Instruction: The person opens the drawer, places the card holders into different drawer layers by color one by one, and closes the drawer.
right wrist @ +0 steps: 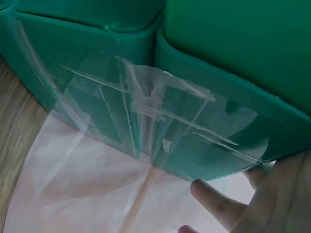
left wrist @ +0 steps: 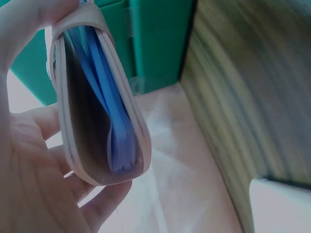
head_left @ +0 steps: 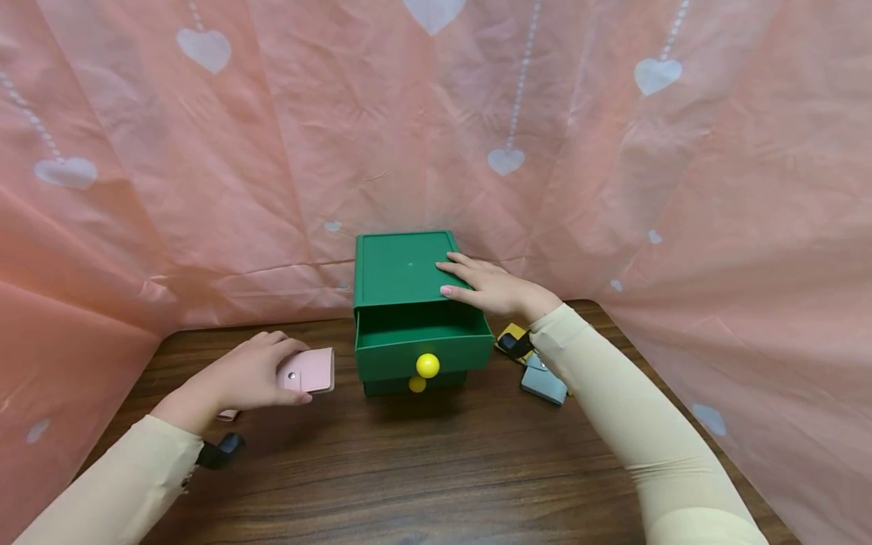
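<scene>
My left hand [head_left: 255,371] grips a small pink snap-button wallet [head_left: 315,371], left of the green drawer box [head_left: 402,261]. In the left wrist view the wallet [left wrist: 138,131] is seen end-on, with blue sheets or sleeves between its covers and a strap across it. The box's upper drawer [head_left: 388,359], with a yellow round knob [head_left: 427,365], is pulled out, and the part of its inside that shows is bare. My right hand [head_left: 493,288] rests with spread fingers on the right side of the box's top. Clear tape [right wrist: 146,107] crosses the box's side in the right wrist view.
Right of the box, partly under my right forearm, lie a light blue wallet [head_left: 543,382] and a yellow one [head_left: 512,333]. A small pale item [head_left: 228,415] is mostly hidden behind my left wrist. A pink heart-print curtain [head_left: 409,151] surrounds the brown wooden table [head_left: 409,469].
</scene>
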`<control>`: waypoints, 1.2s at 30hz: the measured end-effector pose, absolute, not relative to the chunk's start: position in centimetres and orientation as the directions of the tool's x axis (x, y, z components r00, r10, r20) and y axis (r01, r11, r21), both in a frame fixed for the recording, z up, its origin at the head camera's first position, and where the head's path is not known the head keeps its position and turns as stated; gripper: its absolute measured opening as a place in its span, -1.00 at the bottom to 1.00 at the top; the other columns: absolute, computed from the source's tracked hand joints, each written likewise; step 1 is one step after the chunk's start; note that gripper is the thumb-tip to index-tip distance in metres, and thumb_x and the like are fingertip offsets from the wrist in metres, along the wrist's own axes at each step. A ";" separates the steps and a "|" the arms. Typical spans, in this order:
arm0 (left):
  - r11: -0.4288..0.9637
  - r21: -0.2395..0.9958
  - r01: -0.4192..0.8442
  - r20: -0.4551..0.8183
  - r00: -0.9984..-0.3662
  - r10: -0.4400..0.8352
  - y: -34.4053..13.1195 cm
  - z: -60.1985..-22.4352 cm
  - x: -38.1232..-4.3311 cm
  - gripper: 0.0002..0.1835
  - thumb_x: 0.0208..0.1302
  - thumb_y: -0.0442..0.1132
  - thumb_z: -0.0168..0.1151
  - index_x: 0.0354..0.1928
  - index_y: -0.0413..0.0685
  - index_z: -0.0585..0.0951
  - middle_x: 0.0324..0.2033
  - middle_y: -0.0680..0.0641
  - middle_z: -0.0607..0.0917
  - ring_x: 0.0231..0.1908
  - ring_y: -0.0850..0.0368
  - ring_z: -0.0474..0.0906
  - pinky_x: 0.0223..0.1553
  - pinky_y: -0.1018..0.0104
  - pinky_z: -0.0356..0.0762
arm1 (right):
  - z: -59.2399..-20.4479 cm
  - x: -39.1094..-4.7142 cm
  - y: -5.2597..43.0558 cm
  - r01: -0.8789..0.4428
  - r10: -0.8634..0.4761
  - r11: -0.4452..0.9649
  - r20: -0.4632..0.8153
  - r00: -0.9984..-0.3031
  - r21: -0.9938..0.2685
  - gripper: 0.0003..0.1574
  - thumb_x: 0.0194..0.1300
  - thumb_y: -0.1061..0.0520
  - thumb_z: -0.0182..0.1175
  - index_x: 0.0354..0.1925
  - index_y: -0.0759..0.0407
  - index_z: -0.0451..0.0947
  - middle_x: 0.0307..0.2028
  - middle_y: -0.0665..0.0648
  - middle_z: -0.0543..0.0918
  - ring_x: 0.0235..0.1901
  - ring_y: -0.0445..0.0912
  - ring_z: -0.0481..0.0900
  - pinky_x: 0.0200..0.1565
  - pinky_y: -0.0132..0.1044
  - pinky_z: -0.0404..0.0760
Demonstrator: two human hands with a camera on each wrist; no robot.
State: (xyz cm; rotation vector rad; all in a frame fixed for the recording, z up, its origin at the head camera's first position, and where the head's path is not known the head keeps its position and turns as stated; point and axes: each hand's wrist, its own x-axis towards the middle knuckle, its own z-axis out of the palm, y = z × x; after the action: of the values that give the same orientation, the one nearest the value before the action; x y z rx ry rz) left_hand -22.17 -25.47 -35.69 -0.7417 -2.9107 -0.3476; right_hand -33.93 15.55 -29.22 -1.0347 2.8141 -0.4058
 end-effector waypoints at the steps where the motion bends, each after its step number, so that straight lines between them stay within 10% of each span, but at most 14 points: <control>1: 0.853 0.194 0.484 0.171 -0.873 0.456 -25.5 -35.4 -22.1 -0.22 -0.15 0.29 0.54 0.09 0.00 0.64 -0.09 -0.01 0.61 -0.18 0.09 0.44 -0.27 0.21 0.40 | -29.2 -33.9 15.5 -0.619 -0.650 0.730 -0.016 -0.760 -0.289 -0.05 0.44 -0.55 -0.31 0.60 -0.23 -0.09 0.60 0.03 -0.20 0.56 0.11 -0.21 0.46 0.19 -0.14; 36: 0.819 0.201 0.538 0.238 -0.837 0.492 -23.3 -28.5 -21.4 -0.29 0.06 0.31 0.41 0.22 0.16 0.58 -0.04 0.06 0.57 -0.13 0.12 0.40 -0.25 0.22 0.40 | -29.1 -33.8 15.9 -0.617 -0.649 0.728 -0.012 -0.760 -0.297 -0.07 0.46 -0.52 -0.28 0.60 -0.20 -0.07 0.60 0.06 -0.18 0.55 0.14 -0.20 0.44 0.23 -0.13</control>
State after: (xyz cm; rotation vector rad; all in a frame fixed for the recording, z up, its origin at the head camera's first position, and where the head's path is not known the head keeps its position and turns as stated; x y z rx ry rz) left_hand -21.41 -23.28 -28.46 -0.8069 -2.8263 -0.3895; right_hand -33.84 15.90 -29.09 -1.0346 2.8121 -0.4214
